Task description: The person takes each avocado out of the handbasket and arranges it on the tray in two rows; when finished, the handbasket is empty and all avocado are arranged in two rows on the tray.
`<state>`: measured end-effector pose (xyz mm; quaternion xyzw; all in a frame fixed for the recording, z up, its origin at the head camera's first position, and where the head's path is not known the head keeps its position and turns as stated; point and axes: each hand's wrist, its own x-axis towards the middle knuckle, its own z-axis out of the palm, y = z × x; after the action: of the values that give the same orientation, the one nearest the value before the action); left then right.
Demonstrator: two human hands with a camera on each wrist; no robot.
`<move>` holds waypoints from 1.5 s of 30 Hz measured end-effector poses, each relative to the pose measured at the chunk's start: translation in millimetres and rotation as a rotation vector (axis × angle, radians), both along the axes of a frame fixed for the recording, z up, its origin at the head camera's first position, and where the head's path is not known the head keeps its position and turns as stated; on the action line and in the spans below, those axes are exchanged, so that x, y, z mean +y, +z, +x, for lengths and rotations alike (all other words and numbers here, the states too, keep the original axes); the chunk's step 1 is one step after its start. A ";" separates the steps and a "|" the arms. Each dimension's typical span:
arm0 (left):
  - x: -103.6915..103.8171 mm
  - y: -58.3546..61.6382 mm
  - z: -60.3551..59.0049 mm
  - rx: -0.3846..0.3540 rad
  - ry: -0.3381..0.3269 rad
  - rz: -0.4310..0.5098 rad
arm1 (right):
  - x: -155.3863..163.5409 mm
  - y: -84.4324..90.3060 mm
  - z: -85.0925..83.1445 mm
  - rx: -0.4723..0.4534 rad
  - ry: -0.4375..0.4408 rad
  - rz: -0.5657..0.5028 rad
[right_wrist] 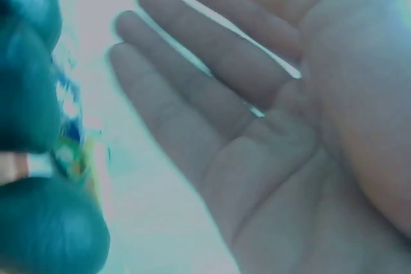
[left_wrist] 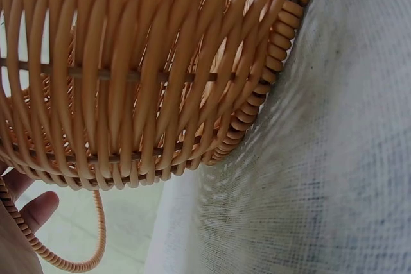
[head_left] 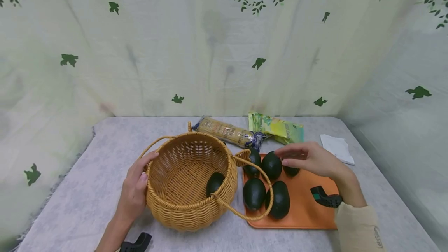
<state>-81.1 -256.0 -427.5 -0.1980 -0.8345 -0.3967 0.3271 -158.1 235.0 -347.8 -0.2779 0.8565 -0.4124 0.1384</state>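
Observation:
A round wicker basket [head_left: 190,217] with two loop handles stands on the table, its mouth facing up. At its left rim my left hand [head_left: 134,186] grips the weave; the left wrist view has the basket's woven side [left_wrist: 128,81] close up, with my thumb [left_wrist: 40,211] near a handle. Inside, toward the right wall, lies one dark green avocado [head_left: 215,184]. Several more avocados [head_left: 254,193] lie on an orange tray [head_left: 311,215]. My right hand [head_left: 308,160] hovers over the back ones, fingers extended and palm bare in the right wrist view.
Behind the basket lies a clear pack of noodles [head_left: 227,131], beside a green and yellow packet [head_left: 276,127]. White tissue [head_left: 337,149] rests at the back right of the cloth-covered table [head_left: 80,189]. The basket's right handle [head_left: 257,217] reaches over the tray's left edge.

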 end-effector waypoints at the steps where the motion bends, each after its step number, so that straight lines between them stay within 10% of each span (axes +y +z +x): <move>1: 0.0 -0.1 0.0 0.000 0.000 0.000 | -3.2 2.9 -0.5 0.007 -0.006 -0.022; 20: 0.1 -1.2 -0.5 -0.015 0.006 -0.003 | -101.4 56.0 -26.4 0.161 0.265 -0.014; 45: -0.8 -3.5 1.0 -0.043 0.023 0.003 | -195.2 65.4 -49.3 -0.023 0.688 0.151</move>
<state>-80.1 -256.9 -431.0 -0.1795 -0.8430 -0.3983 0.3138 -207.4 39.7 -282.4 -0.5346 0.7392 -0.2800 0.2991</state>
